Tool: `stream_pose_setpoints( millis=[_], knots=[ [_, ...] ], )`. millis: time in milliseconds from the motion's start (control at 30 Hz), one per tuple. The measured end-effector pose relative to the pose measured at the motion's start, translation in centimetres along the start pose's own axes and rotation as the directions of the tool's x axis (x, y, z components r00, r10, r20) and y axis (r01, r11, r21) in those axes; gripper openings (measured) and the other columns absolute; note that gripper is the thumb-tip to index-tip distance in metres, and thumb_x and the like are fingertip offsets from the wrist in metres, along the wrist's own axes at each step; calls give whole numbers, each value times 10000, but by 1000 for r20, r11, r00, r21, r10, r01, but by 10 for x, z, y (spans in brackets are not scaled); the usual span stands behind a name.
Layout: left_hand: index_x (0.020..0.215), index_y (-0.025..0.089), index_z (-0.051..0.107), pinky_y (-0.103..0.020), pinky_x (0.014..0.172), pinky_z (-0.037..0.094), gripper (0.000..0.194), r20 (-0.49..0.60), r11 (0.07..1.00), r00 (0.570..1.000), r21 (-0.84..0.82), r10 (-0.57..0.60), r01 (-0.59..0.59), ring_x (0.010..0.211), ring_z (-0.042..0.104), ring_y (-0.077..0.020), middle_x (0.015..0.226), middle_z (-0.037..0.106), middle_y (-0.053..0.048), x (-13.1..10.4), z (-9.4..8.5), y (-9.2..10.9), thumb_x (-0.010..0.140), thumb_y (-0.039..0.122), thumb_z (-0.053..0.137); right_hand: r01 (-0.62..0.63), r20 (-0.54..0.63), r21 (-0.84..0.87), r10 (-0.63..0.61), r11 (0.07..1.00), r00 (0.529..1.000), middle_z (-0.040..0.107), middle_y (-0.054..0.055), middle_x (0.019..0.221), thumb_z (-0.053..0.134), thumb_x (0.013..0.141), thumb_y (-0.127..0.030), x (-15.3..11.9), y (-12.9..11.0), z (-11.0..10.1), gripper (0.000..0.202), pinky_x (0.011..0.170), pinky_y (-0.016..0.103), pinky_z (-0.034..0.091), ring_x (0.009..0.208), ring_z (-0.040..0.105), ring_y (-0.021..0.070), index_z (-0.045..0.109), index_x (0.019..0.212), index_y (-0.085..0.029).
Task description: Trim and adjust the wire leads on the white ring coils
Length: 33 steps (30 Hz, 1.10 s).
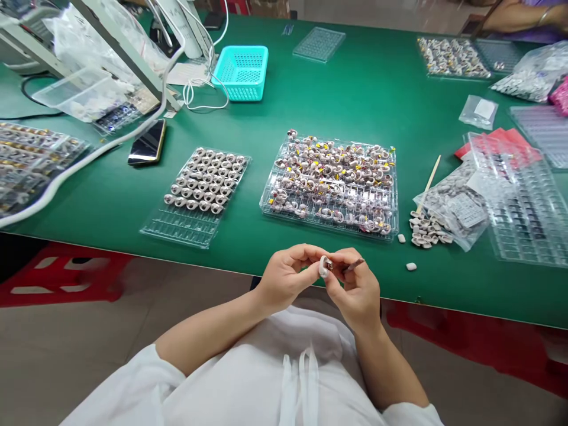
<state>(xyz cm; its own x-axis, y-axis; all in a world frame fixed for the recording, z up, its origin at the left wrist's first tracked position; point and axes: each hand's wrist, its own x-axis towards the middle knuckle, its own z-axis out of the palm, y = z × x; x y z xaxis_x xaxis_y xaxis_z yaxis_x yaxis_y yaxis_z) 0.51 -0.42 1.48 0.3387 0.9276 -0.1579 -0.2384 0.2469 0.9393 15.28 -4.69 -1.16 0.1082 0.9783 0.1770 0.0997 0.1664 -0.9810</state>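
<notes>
Over the table's front edge, my left hand (284, 275) pinches a small white earphone-like shell (323, 266) between thumb and fingertips. The thumb and index finger of my right hand (360, 296) close in on the same shell from the other side. A thin brown stick-like tool (354, 265) pokes out between the right fingers; its far end is hidden. Just beyond my hands lies a stack of clear trays (284, 208) full of similar shells with yellow and red bits. To its left, a clear tray (177, 228) holds neat rows of white shells.
At right are a pile of small white caps (428, 231), two loose caps, a wooden stick (432, 177), a bag of parts (461, 204) and clear trays (523, 207). A turquoise basket (242, 89), phone (147, 142) and white cable (110, 145) lie left. Another person's arm (515, 16) shows far right.
</notes>
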Motion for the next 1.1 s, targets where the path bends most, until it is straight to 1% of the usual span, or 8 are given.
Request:
stream_pose_setpoints(
  millis=[167, 300, 467, 567, 700, 833, 933, 1100],
  knots=[
    [940, 150, 771, -234, 752, 598, 162, -24, 995, 999, 87, 43, -41, 810, 735, -171, 890, 784, -70, -2, -2, -5, 811, 248, 769, 23, -54, 15, -22, 1000, 998, 551, 4, 906, 651, 860, -129, 2, -2, 3, 194, 576, 250, 422, 700, 511, 116, 625, 1002, -259],
    [991, 155, 788, -236, 766, 618, 186, -12, 993, 999, 109, 48, -47, 831, 757, -181, 913, 803, -72, -1, -2, -2, 826, 233, 752, 40, -93, 60, -34, 997, 995, 558, 4, 873, 646, 865, -132, 4, 0, 5, 161, 593, 256, 445, 759, 556, 137, 631, 967, -255],
    [1024, 161, 797, -267, 784, 642, 224, 47, 996, 999, 86, -15, 11, 861, 773, -209, 923, 814, -69, 0, -2, 4, 812, 229, 765, 7, -129, 92, 5, 996, 992, 547, 2, 824, 622, 865, -148, 5, -3, 5, 98, 568, 253, 447, 715, 552, 130, 623, 917, -230],
    [1002, 153, 803, -307, 810, 649, 238, 44, 995, 997, 73, -68, 64, 888, 774, -240, 927, 814, -80, 0, -3, 3, 792, 265, 790, -19, -136, 89, 31, 996, 990, 526, -5, 794, 611, 846, -138, 5, -6, 6, 96, 554, 246, 436, 692, 535, 124, 592, 882, -225],
    [982, 146, 807, -338, 819, 650, 271, 37, 993, 996, 85, -87, 83, 906, 771, -264, 958, 810, -100, -1, -3, 1, 770, 313, 813, -42, -132, 110, 56, 993, 990, 494, -21, 776, 599, 821, -113, 5, -6, 8, 127, 524, 235, 405, 634, 501, 104, 553, 850, -227],
    [962, 158, 813, -297, 797, 642, 212, 59, 997, 997, 66, -51, 47, 884, 768, -232, 941, 810, -91, -2, -3, -1, 784, 272, 800, -38, -119, 171, 59, 985, 991, 483, -31, 791, 588, 806, -90, 4, -3, 9, 162, 526, 234, 409, 608, 498, 90, 535, 858, -234],
    [954, 163, 813, -272, 771, 632, 181, 75, 999, 997, 48, -21, 17, 859, 760, -207, 904, 805, -81, -2, -2, -2, 794, 245, 790, -49, -119, 171, 70, 984, 990, 469, -33, 783, 592, 794, -107, 3, -3, 9, 154, 527, 234, 423, 609, 502, 93, 520, 848, -232],
    [968, 142, 803, -265, 704, 595, 205, 109, 991, 993, 121, 39, -52, 770, 710, -180, 825, 757, -90, -3, -4, -5, 831, 287, 755, -42, -133, 167, 64, 985, 989, 461, -30, 763, 591, 775, -126, 2, -3, 11, 146, 525, 229, 429, 626, 488, 103, 503, 825, -231]
  ],
)
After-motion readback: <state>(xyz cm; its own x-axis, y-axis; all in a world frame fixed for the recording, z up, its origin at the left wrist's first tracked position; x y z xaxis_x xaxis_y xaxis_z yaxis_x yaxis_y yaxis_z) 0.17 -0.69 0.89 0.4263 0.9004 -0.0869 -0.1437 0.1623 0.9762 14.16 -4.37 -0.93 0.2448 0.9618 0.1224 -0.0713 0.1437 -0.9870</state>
